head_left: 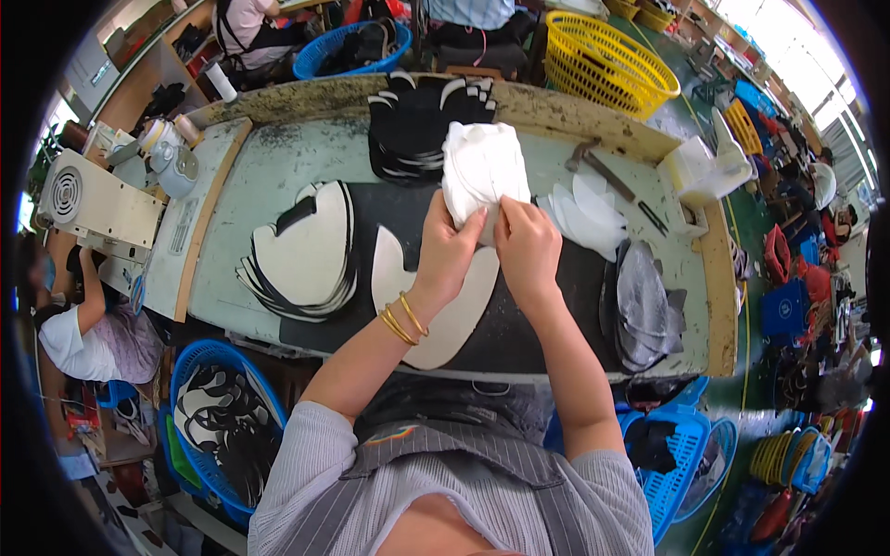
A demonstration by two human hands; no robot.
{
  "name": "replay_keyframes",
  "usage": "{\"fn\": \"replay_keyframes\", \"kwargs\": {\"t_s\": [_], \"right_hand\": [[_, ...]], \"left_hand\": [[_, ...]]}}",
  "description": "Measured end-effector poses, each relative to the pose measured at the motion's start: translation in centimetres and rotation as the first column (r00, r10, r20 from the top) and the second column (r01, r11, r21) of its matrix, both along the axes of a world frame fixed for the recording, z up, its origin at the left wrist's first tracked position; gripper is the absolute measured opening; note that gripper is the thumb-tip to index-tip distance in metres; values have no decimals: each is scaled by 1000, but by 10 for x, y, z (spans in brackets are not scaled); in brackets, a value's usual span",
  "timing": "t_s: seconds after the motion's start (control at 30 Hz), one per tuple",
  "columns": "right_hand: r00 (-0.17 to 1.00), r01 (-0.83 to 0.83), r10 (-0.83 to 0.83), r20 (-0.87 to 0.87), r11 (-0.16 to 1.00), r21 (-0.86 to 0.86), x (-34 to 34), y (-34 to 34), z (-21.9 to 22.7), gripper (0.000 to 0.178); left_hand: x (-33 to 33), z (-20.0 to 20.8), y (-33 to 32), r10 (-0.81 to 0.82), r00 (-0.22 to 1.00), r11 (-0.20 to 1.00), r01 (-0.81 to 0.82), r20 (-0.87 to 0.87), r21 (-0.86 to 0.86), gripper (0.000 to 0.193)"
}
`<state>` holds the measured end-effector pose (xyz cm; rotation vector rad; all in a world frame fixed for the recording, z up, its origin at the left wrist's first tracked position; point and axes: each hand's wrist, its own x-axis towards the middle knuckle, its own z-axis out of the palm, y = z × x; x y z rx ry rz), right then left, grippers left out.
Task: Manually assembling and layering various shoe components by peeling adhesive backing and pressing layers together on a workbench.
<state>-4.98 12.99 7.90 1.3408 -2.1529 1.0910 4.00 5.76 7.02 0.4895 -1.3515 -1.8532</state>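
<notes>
Both of my hands hold a white, soft, wrinkled bundle (484,167) above the middle of the bench. My left hand (451,246) grips its lower left edge, the thumb on top. My right hand (528,241) pinches its lower right edge with thumb and fingers. Beneath my hands a curved cream piece (445,315) lies flat on a black mat (519,334). Thin translucent white sheets (589,213) lie spread just right of my right hand. To the left sits a stack of cream pieces with black edges (301,246).
A black stack of cut pieces (413,130) stands at the back. A hammer (607,171) and a dark slim tool (653,218) lie right, near a grey plastic-covered stack (646,306). A raised wooden rim (718,287) edges the bench. Baskets (190,371) stand around; a person (93,334) sits left.
</notes>
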Motion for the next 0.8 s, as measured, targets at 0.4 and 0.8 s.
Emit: {"fn": "replay_keyframes", "kwargs": {"t_s": [0.4, 0.8], "right_hand": [[975, 175, -160, 158, 981, -89, -15, 6, -21, 8], [953, -36, 65, 296, 994, -102, -17, 9, -11, 14]], "left_hand": [[-22, 10, 12, -22, 1000, 923, 20, -1, 384, 34], [-17, 1, 5, -48, 999, 957, 53, -24, 284, 31]]}}
